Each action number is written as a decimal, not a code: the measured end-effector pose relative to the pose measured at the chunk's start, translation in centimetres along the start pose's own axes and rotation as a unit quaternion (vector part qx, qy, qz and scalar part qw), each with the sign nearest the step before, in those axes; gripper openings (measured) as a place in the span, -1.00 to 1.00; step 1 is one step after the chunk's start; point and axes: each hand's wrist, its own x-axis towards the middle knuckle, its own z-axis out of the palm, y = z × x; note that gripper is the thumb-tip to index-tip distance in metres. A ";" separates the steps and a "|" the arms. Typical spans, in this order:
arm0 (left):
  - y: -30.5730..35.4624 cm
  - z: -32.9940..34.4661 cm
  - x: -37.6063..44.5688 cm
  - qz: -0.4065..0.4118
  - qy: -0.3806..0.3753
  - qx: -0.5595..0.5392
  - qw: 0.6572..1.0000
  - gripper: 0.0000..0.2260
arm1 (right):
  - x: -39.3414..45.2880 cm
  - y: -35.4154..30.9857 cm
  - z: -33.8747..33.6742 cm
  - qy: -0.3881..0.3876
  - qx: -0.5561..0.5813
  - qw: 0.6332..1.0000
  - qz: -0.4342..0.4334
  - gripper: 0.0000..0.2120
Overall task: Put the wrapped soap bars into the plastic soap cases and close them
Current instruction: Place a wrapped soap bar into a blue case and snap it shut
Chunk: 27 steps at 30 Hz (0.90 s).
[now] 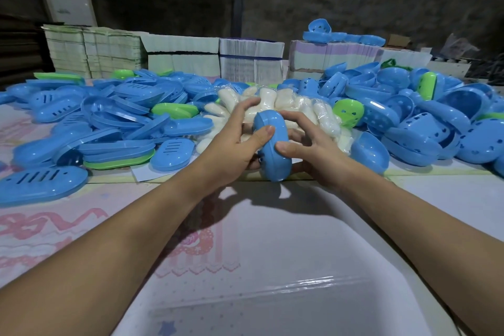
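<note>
A closed blue oval soap case (272,144) stands on edge above the table, held between both hands. My left hand (234,144) grips its left side, thumb pressed on the lid. My right hand (305,142) grips its right side, thumb on the front face. Behind the hands lies a pile of white wrapped soap bars (275,102). I cannot see inside the case.
Blue and green case lids (114,120) are heaped on the left, perforated blue and green bases (425,117) on the right. Stacks of flat cartons (185,57) line the back. A white plastic-lined bin (272,294) sits at the near edge.
</note>
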 end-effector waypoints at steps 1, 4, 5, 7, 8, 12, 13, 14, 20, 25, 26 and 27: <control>0.1 0.0 -0.1 0.007 -0.004 -0.002 1.000 -0.71 | 0.0 0.0 0.0 -0.002 0.003 1.000 0.000 -0.43; 0.3 0.0 -0.2 0.020 -0.016 0.019 0.999 -0.82 | 0.0 0.2 -0.1 -0.004 0.014 1.000 -0.003 -0.42; 0.4 0.0 -0.3 0.019 -0.017 0.023 0.999 -0.84 | 0.0 0.3 -0.1 -0.005 0.018 1.000 -0.003 -0.42; 0.4 0.0 -0.3 0.016 -0.013 0.026 0.999 -0.84 | 0.1 0.4 -0.2 -0.009 0.022 1.000 0.001 -0.43; 0.5 -0.1 -0.3 0.017 -0.013 0.028 0.999 -0.84 | 0.1 0.5 -0.2 -0.011 0.025 1.000 0.004 -0.44; 0.3 -0.1 -0.2 0.019 -0.016 0.045 0.999 -0.87 | 0.2 0.6 -0.3 -0.016 0.033 0.999 0.008 -0.44; 0.3 -0.1 -0.1 0.019 -0.014 0.049 0.999 -0.87 | 0.2 0.7 -0.4 -0.017 0.036 0.999 0.007 -0.44; 0.3 -0.2 -0.1 0.019 -0.013 0.050 0.998 -0.88 | 0.2 0.7 -0.4 -0.018 0.039 0.999 0.006 -0.45; 0.2 -0.4 -0.1 0.010 -0.021 0.061 0.998 -0.91 | 0.2 0.8 -0.3 -0.014 0.010 1.000 -0.012 -0.46; 0.2 -0.6 -0.1 0.008 -0.029 0.057 0.998 -0.89 | 0.2 0.9 -0.2 -0.013 0.000 1.000 -0.020 -0.45; 0.2 -0.6 -0.1 0.003 -0.031 0.047 0.998 -0.88 | 0.2 0.8 -0.2 -0.012 -0.001 1.000 -0.019 -0.45; 0.2 -0.7 -0.1 0.001 -0.030 0.042 0.999 -0.84 | 0.2 0.7 -0.2 -0.011 -0.003 1.000 -0.017 -0.45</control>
